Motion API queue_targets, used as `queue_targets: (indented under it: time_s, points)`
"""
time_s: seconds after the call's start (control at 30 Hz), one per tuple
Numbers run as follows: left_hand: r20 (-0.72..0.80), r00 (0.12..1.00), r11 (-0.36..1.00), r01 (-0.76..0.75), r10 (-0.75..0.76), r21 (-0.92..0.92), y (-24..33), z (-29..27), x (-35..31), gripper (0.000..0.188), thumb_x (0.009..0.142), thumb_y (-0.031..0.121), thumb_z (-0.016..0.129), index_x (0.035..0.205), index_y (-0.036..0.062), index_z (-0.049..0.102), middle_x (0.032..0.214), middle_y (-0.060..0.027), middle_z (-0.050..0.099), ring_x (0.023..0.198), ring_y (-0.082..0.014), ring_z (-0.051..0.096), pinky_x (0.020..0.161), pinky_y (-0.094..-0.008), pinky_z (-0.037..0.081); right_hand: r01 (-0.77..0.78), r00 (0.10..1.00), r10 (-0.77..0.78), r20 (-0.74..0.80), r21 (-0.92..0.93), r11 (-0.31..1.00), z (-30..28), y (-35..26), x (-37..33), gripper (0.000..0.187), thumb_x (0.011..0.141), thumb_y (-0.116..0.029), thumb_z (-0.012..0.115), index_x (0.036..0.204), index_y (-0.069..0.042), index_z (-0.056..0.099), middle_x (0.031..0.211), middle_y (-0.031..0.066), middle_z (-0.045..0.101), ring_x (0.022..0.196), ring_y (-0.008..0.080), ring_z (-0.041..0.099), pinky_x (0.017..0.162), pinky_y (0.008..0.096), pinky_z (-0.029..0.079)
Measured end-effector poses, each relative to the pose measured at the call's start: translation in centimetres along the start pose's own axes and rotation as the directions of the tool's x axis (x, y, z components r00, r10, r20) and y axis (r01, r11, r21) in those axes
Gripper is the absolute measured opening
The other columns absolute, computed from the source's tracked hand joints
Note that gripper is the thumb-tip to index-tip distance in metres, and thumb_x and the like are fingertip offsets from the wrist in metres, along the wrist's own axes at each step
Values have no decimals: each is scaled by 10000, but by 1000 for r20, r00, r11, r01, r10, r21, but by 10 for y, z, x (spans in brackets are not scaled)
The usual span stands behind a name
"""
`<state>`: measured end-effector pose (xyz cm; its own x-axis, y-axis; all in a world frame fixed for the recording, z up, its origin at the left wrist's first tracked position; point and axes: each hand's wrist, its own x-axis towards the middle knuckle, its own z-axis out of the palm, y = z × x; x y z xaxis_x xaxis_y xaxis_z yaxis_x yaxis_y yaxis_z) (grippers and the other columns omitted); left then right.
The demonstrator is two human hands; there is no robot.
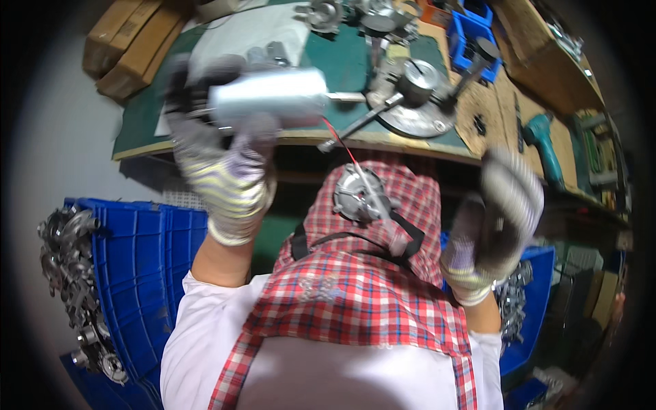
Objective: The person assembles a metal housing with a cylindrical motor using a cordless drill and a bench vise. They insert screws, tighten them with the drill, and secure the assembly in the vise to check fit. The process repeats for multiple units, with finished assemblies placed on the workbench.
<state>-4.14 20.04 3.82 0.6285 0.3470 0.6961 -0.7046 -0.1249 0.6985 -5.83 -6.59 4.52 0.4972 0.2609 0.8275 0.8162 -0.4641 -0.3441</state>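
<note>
My left hand (225, 164), in a grey-and-white knit glove with dark fingers, is closed around a silver cylinder (273, 97), likely a motor, held level over the table's front edge. A pale shaft sticks out of its right end. From there a thin red lead (339, 139) hangs toward my lap, meeting a whitish sleeve. A round grey metal casting (357, 194) rests on my checked apron. My right hand (497, 219), gloved too, is raised at the right. It is smeared by motion, with thumb and fingers apart and nothing visible between them.
A press-like fixture with a round metal base (413, 121) and lever stands on the green table (335, 58). Blue bins (471, 31), a teal power driver (544, 147) and cardboard boxes (130, 48) surround it. Blue crates (140, 273) with metal castings flank me.
</note>
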Motion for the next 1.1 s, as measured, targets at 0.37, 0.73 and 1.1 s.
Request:
queue_targets:
  time_s: [0.37, 0.73, 1.1]
  points:
    - [557, 824, 948, -84, -107, 308, -59, 30, -81, 832, 703, 369, 915, 1337, 23, 504, 1298, -173, 564, 1209, -310, 569, 1062, -415, 451, -784, 456, 837, 303, 581, 217, 17, 36, -54, 434, 888, -200, 779, 1231, 4, 608, 1039, 93, 686, 905, 120, 648, 791, 264, 552]
    - [805, 563, 915, -199, -185, 350, -131, 27, -144, 671, 630, 365, 811, 1214, 110, 602, 1135, -93, 679, 1204, -311, 605, 1186, -581, 262, -532, 792, 500, 351, -6, 847, 37, 24, -94, 618, 729, -407, 885, 1150, -32, 632, 940, 143, 721, 801, 257, 745, 704, 325, 597]
    - [692, 673, 930, -16, -262, 368, -100, 23, -116, 824, 682, 552, 850, 1277, 60, 562, 1109, -139, 683, 1092, -336, 652, 1088, -458, 441, -648, 667, 558, 493, 14, 762, 47, 16, -67, 659, 847, -384, 799, 1338, -28, 543, 864, 116, 693, 730, 209, 717, 656, 313, 536]
